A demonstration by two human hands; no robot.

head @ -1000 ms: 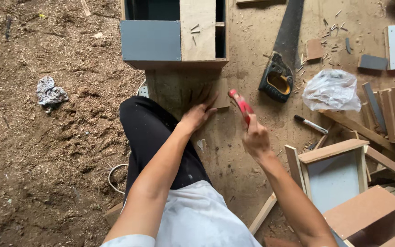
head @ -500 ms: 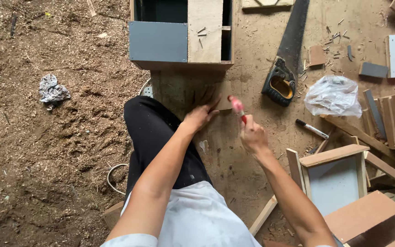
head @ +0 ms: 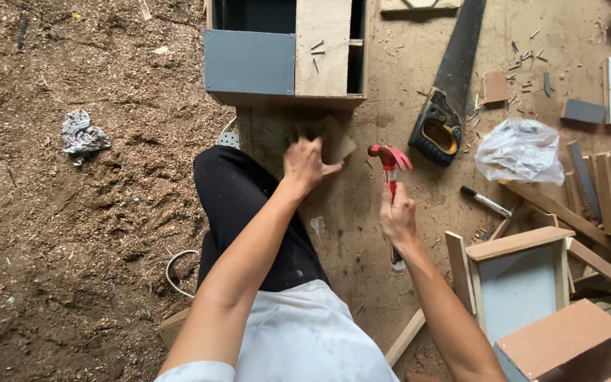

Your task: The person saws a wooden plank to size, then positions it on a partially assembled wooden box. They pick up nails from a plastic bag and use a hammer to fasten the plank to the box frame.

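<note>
Right hand: your right hand [head: 397, 216] wraps its fingers fully around the handle of the hammer [head: 390, 180], gripping near the middle of the shaft.
Hammer: its red claw head points away from you, just right of the wood piece [head: 335, 141]; the shaft runs back toward your body and its end sticks out behind your fist.
Left hand: your left hand [head: 305, 164] rests on the wood piece with fingers spread and slightly curled, thumb out toward the hammer; you press on it rather than clasp it, though motion blur hides the fingertips.
Wood piece: small, flat and brown, it lies on the sawdust floor [head: 72, 233] right in front of your knee, partly under your left hand.
Box: a grey and pale wooden box [head: 284, 53] sits just beyond the wood piece, with a few nails [head: 316, 49] on its light board.
Saw: a handsaw [head: 447, 92] lies to the right of the wood piece, beyond the hammer head, black and yellow handle nearest you.
Bag: a crumpled clear plastic bag [head: 520, 151] lies right of the saw handle.
Marker: a black and white marker [head: 486, 201] lies just below the bag.
Drawer: a small open wooden drawer [head: 521, 279] stands to the right of your right forearm.
Rag: a grey rag [head: 83, 134] lies far left of the wood piece.
</note>
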